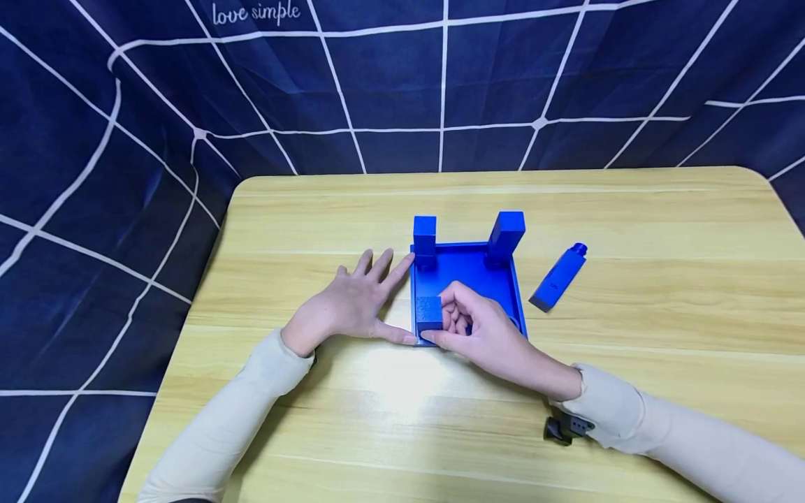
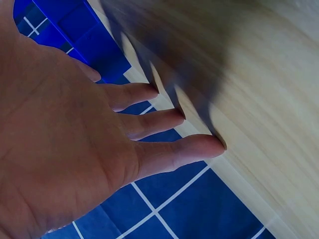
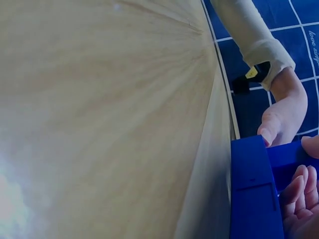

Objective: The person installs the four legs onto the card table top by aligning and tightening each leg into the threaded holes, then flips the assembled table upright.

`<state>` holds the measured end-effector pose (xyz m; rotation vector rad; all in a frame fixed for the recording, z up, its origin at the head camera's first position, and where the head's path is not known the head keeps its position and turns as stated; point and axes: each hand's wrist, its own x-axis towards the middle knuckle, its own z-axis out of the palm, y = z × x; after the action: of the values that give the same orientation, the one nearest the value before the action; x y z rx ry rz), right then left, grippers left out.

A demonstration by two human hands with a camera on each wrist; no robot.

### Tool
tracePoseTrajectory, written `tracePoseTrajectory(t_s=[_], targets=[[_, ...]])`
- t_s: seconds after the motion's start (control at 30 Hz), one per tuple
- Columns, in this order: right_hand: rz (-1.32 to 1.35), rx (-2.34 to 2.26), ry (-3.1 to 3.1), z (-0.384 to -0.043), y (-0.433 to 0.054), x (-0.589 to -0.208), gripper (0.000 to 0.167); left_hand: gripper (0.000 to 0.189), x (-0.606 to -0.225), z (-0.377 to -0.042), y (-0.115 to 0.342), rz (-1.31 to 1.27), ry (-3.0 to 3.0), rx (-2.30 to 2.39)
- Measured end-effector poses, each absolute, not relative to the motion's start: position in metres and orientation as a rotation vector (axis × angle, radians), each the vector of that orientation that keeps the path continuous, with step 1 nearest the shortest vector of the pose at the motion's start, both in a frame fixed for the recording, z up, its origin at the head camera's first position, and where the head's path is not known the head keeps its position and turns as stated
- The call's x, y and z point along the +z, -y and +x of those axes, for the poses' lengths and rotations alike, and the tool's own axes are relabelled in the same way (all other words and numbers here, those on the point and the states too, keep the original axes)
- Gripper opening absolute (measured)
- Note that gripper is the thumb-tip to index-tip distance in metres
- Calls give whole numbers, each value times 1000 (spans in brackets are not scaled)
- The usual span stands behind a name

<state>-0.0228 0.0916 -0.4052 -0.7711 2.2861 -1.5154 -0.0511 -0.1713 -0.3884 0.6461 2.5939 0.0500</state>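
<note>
A shallow blue square tray-like panel (image 1: 462, 276) lies on the table with its raised rim up. Two blue square legs, one at the back left (image 1: 425, 237) and one at the back right (image 1: 508, 234), stand upright in its corners. At the front left corner my right hand (image 1: 487, 339) pinches a third blue leg (image 1: 430, 311) between thumb and fingers. My left hand (image 1: 355, 302) lies spread along the panel's left side, its thumb and index finger touching the rim. The held leg's lower end is hidden in the head view.
A loose blue leg (image 1: 558, 278) with a round threaded end lies on the wooden table (image 1: 660, 279), right of the panel. Dark blue cloth with white lines (image 1: 390, 84) hangs behind the table and on its left.
</note>
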Motion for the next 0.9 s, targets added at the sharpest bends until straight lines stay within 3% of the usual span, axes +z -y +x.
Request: tracePoseTrajectory(t_s=[0.9], targets=[[-829,-1552,-2419,-18,-92,-403,33,138,-391,-51,172,648,-2599,59]])
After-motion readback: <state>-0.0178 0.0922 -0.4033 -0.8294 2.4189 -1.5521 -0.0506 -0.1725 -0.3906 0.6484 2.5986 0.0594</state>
